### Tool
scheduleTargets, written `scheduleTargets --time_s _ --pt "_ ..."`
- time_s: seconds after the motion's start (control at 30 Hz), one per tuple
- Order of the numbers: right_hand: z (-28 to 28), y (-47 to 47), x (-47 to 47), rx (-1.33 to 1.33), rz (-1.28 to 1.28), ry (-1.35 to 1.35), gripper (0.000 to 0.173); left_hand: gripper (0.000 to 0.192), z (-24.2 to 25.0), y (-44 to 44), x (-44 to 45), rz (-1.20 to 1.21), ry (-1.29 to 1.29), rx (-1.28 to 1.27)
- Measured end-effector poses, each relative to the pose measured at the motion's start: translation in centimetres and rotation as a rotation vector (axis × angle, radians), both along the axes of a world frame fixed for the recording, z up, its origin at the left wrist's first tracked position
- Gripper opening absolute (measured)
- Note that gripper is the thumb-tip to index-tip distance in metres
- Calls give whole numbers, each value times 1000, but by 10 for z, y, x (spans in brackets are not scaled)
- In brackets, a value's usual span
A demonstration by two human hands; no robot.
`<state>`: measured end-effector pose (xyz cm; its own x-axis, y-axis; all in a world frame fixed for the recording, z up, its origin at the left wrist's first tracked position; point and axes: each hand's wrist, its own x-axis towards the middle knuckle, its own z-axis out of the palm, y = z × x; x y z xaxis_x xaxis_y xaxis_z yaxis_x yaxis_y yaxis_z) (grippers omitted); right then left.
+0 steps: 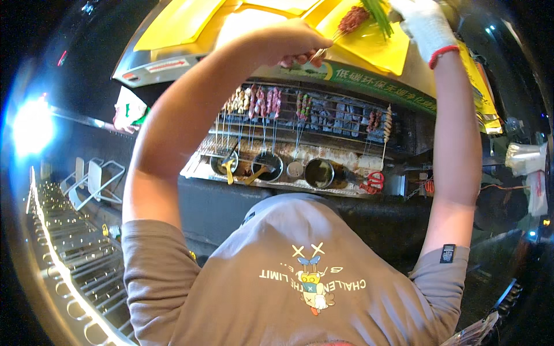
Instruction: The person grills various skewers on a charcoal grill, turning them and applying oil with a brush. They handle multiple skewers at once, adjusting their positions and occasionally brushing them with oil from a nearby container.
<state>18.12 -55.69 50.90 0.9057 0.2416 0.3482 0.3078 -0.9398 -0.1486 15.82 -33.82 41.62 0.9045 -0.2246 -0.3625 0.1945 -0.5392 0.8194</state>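
My bare left hand (305,45) grips the thin sticks of a bunch of raw minced or shredded meat skewers (352,19). Their meat end lies over a yellow tray or sheet (383,54). Beside the meat, long green stalks (378,19), perhaps chives, run off the top edge. At the upper right is my right hand (424,28) in a white knit glove with a red cuff. Its fingers are close to the stalks and partly cut off by the frame, so any grip is hidden.
Below my hands, a charcoal grill (337,116) bears meat skewers (259,101), pepper skewers (304,106) and a spiral skewer (388,123). Along its front ledge stand metal pots (319,173) with brushes (228,168), and red-handled scissors (374,181). Folding chairs (93,181) stand at left.
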Motion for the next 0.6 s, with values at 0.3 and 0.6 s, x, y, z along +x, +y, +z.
scheduleTargets --time_s 0.3,0.6 --pt "0 -1 -4 791 97 203 34 32 0 11 21 72 337 -297" --pt "-25 -27 51 -586 173 -446 32 27 -9 4 14 225 268 -375"
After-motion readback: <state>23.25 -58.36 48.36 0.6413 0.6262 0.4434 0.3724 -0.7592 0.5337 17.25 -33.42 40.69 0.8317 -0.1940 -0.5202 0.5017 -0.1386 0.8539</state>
